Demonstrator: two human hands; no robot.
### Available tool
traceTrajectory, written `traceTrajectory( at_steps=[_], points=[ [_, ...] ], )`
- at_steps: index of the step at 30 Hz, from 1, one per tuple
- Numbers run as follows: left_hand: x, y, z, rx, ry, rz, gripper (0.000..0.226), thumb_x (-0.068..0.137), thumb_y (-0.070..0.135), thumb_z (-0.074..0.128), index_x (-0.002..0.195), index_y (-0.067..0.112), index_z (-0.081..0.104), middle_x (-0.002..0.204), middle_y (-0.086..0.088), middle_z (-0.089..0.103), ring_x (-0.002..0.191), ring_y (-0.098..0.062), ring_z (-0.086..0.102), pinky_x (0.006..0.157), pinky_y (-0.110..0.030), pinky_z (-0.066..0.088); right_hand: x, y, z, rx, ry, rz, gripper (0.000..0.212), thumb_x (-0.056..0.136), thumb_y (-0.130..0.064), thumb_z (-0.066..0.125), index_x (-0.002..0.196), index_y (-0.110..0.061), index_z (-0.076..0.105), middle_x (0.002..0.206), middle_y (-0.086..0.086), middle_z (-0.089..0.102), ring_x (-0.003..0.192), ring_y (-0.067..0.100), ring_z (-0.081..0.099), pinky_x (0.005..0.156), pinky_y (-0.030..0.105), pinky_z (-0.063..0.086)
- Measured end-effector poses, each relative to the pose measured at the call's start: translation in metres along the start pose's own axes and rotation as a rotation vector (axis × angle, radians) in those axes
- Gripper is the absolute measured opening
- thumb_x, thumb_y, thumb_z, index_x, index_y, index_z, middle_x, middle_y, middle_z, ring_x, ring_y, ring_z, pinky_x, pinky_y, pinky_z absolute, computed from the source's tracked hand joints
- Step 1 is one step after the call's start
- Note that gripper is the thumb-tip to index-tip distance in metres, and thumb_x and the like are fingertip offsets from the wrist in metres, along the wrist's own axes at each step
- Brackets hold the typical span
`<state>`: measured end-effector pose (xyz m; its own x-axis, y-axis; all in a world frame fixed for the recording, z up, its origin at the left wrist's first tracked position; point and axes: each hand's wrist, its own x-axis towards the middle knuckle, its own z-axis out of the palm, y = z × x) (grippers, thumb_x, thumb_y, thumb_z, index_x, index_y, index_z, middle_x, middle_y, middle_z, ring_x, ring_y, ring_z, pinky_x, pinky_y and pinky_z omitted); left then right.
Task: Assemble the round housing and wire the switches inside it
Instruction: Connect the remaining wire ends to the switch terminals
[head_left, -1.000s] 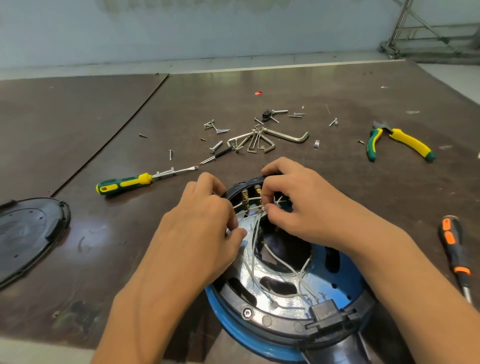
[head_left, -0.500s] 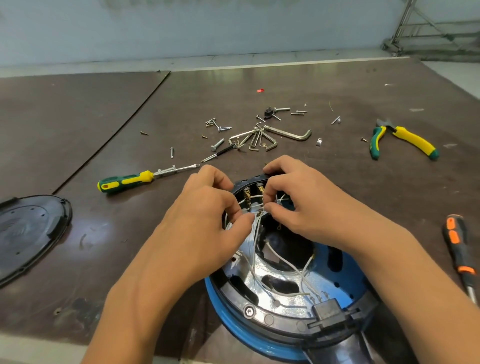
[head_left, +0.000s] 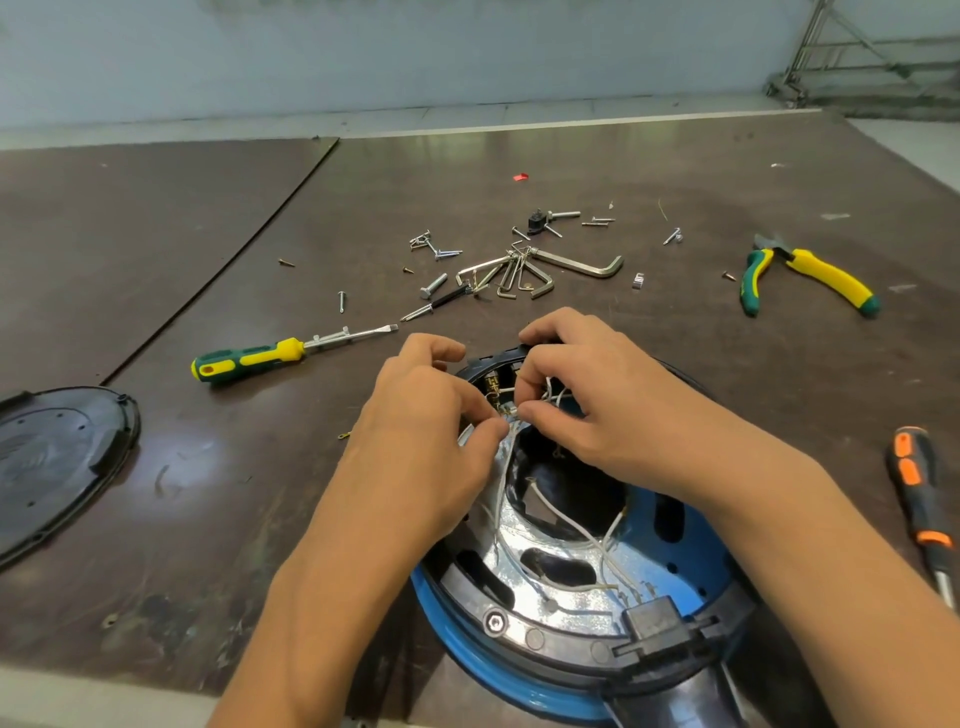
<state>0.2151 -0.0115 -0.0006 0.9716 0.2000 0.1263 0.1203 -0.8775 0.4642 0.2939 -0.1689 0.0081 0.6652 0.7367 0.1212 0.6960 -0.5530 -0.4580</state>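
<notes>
The round housing (head_left: 691, 582), blue outside with a black rim and a shiny metal inner plate, lies open side up at the table's near edge. Thin white wires (head_left: 571, 525) run across its inside to the switch terminals (head_left: 493, 387) at the far rim. My left hand (head_left: 426, 441) reaches in from the left and pinches a wire end between thumb and fingers by the terminals. My right hand (head_left: 597, 410) curls over the far rim and pinches wires right beside it. The fingertips of both hands nearly meet and hide the joint.
A black round cover (head_left: 57, 457) lies at the left. A green-yellow screwdriver (head_left: 270, 353) lies beyond my left hand, hex keys (head_left: 545, 267) and several loose screws behind it. Yellow-green pliers (head_left: 805, 273) and an orange-black screwdriver (head_left: 919, 499) lie at the right.
Both hands stayed at the switch terminals. My left thumb and fingers have closed nearer to my right fingertips on the wires. The housing has not moved.
</notes>
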Motion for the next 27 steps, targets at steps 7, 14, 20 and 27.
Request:
traceTrajectory(
  at_steps=[7, 14, 20, 27],
  points=[
    [0.003, -0.002, 0.010, 0.009, 0.036, -0.028, 0.010, 0.087, 0.030, 0.071, 0.083, 0.025, 0.078, 0.139, 0.008, 0.042, 0.118, -0.013, 0.051, 0.092, -0.035, 0.046, 0.000, 0.002, 0.002, 0.004, 0.025, 0.002, 0.015, 0.091, -0.035, 0.068, 0.089, -0.042, 0.056, 0.131, -0.008, 0.047, 0.127, 0.011, 0.042, 0.108, 0.039, 0.037],
    [0.004, -0.003, 0.013, 0.066, 0.043, -0.033, 0.015, 0.089, 0.034, 0.067, 0.085, 0.024, 0.078, 0.139, 0.010, 0.043, 0.113, -0.013, 0.052, 0.083, -0.028, 0.040, -0.001, 0.006, -0.002, 0.081, 0.173, -0.036, 0.053, 0.086, -0.029, 0.074, 0.132, -0.024, 0.049, 0.130, -0.010, 0.054, 0.122, 0.005, 0.046, 0.109, 0.026, 0.034],
    [0.005, 0.002, 0.011, 0.181, 0.009, -0.048, 0.019, 0.092, 0.039, 0.062, 0.092, 0.027, 0.076, 0.143, 0.012, 0.038, 0.113, -0.016, 0.053, 0.075, -0.031, 0.038, 0.003, 0.009, -0.008, -0.108, -0.099, 0.087, 0.088, 0.087, -0.045, 0.070, 0.157, -0.028, 0.019, 0.155, -0.006, 0.038, 0.143, 0.016, 0.032, 0.120, 0.045, 0.024],
    [-0.003, 0.008, 0.002, 0.197, 0.014, 0.035, 0.018, 0.089, 0.039, 0.064, 0.085, 0.027, 0.077, 0.140, 0.016, 0.041, 0.103, -0.019, 0.059, 0.075, -0.033, 0.046, -0.001, -0.001, -0.010, -0.192, -0.153, 0.114, 0.078, 0.082, -0.048, 0.069, 0.148, -0.028, 0.032, 0.137, -0.005, 0.043, 0.126, 0.022, 0.039, 0.104, 0.049, 0.042]
  ],
)
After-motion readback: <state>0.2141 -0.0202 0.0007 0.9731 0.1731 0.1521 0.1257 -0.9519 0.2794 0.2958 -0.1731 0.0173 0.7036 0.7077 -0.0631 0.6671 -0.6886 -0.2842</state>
